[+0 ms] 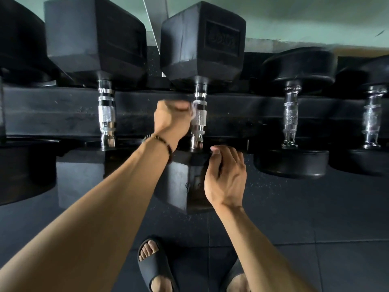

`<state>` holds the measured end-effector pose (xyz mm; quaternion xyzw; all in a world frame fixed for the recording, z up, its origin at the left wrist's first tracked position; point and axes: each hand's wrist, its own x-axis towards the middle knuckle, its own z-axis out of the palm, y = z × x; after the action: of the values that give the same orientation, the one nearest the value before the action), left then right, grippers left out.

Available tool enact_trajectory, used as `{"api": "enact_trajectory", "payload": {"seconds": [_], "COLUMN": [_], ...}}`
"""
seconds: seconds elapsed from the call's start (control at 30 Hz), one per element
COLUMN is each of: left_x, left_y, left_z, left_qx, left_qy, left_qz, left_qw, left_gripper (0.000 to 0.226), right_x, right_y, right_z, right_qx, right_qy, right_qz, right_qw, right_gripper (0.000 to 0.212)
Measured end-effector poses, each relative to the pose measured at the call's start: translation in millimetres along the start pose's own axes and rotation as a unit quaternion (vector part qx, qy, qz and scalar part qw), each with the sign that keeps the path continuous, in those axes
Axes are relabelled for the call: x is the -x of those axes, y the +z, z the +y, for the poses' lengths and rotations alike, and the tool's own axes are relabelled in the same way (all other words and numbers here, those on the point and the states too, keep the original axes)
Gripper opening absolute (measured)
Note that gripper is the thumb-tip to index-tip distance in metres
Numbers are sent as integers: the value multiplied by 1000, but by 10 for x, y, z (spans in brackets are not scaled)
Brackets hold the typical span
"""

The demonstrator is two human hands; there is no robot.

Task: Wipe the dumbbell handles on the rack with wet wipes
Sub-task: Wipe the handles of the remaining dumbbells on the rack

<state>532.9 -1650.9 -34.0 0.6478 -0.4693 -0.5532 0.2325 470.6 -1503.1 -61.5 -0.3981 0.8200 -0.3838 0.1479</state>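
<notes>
The hex dumbbell heads point(202, 39) are matte black, as are the round heads point(296, 64) to the right and the rack rail point(52, 110). The handles point(199, 116) are bright chrome with a finely cross-hatched silver band. A white wipe point(192, 114) shows at the left hand point(170, 119), whose wrist wears a dark beaded bracelet point(166, 144). The floor point(315, 207) is dark grey, faintly speckled; the sandal point(153, 268) is black; the wall point(294, 15) is pale green.
</notes>
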Motion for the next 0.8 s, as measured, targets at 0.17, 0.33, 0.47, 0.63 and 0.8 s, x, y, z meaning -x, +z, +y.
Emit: {"api": "enact_trajectory", "payload": {"seconds": [0.17,0.33,0.47,0.63,0.8], "left_x": [-176,-25,-187,-119,-195], "left_y": [71,-156,102,-72,-97], "left_z": [146,-162,180,-27,-3], "left_qx": [0,-130,58,-135,2], "left_qy": [-46,-69,-20,-58,-89], "left_qz": [24,-88,39,-64,-86], "left_qw": [999,985,997,987,992], "left_gripper": [17,21,21,21,23], "right_x": [-1,2,-2,-2,3], "right_y": [8,12,13,9,5], "right_z": [24,23,21,32,28], "right_qx": [7,-4,3,4,-1], "right_qy": [-11,-3,-8,-9,-7], "right_qz": [-4,0,2,1,4], "right_qw": [1000,1000,1000,1000,1000], "right_gripper": [38,36,38,38,38]}}
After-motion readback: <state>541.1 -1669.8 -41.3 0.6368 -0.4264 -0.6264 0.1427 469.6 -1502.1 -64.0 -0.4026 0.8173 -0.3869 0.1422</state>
